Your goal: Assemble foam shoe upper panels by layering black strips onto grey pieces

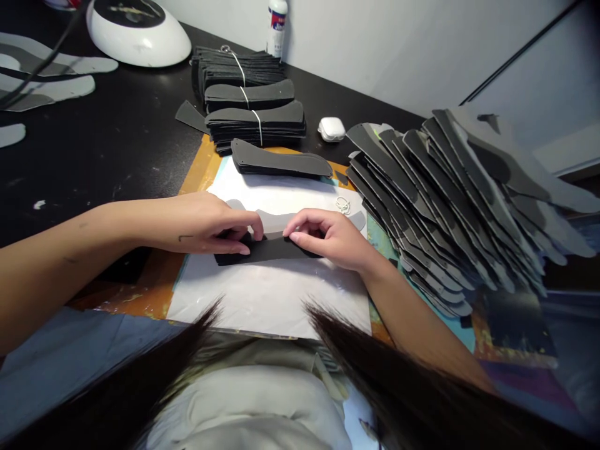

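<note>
A black curved strip (276, 250) lies over a light grey piece (274, 221) on the white sheet (276, 294). My left hand (215, 224) grips the strip's left part between thumb and curled fingers. On the right part, my right hand (328, 236) pinches the strip's upper edge with thumb and fingertips. Both hands stay low over the sheet, a short gap between them. Just beyond lies a loose stack of dark strips (281, 161). A small coil of white elastic bands (343, 205) rests above my right hand.
Several banded stacks of dark strips (255, 125) stand at the back. Layered grey and black pieces (422, 187) fan out at right. A white case (331, 129), a bottle (277, 28) and a white rounded device (140, 37) sit farther back. Grey pieces (47, 87) lie at left.
</note>
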Action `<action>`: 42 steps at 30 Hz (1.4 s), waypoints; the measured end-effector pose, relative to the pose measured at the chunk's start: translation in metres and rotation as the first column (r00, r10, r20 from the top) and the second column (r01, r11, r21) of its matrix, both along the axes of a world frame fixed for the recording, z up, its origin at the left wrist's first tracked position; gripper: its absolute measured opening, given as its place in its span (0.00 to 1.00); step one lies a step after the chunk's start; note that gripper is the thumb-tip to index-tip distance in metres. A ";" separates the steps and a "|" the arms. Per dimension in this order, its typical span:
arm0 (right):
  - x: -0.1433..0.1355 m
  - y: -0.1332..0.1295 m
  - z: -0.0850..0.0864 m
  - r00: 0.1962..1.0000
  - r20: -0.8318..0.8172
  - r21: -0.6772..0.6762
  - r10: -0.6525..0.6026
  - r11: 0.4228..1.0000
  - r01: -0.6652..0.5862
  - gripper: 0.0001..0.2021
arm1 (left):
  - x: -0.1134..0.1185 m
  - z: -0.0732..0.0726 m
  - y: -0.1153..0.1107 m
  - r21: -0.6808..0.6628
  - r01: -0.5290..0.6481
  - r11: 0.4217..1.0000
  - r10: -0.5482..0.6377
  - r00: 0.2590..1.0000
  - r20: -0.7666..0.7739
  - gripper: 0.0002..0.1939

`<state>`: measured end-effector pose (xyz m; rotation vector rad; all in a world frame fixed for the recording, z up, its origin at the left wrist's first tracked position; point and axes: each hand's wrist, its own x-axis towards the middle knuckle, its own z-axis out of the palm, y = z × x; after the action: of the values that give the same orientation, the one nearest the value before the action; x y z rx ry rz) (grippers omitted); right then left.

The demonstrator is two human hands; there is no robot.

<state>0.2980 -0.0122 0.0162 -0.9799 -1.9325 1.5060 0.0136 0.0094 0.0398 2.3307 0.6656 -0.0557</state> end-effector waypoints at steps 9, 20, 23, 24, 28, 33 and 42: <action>0.003 0.000 0.003 0.999 -0.025 -0.122 0.029 0.992 -0.032 0.07 | 0.001 0.005 -0.002 -0.027 0.015 1.000 -0.015 1.000 0.006 0.13; 0.007 0.004 0.005 0.997 -0.062 -0.199 0.046 0.978 -0.057 0.10 | -0.002 0.012 0.000 -0.191 -0.007 0.982 0.000 0.999 -0.040 0.23; 0.007 0.004 0.004 0.997 -0.056 -0.192 0.047 0.980 -0.057 0.09 | -0.003 0.013 0.000 -0.220 -0.029 0.975 0.011 0.996 -0.084 0.25; 0.007 0.003 0.004 0.997 -0.059 -0.187 0.045 0.981 -0.055 0.09 | -0.004 0.012 0.001 -0.224 -0.027 0.974 0.008 0.996 -0.086 0.26; 0.007 0.000 0.005 0.998 -0.066 -0.108 0.016 0.994 -0.023 0.10 | -0.006 0.008 0.004 -0.230 -0.020 0.973 0.002 0.997 -0.076 0.27; 0.005 -0.012 0.015 1.000 -0.006 0.057 -0.030 0.998 0.031 0.10 | -0.005 0.011 0.001 -0.246 -0.016 0.969 0.002 0.999 -0.055 0.23; 0.006 -0.002 0.005 0.996 -0.088 -0.112 0.000 0.994 -0.010 0.13 | -0.002 0.017 -0.001 -0.239 0.007 0.971 -0.018 0.999 -0.043 0.21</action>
<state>0.3041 -0.0141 0.0216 -0.9399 -1.8072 1.6482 0.0117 0.0087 0.0565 2.1065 0.6297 -0.1843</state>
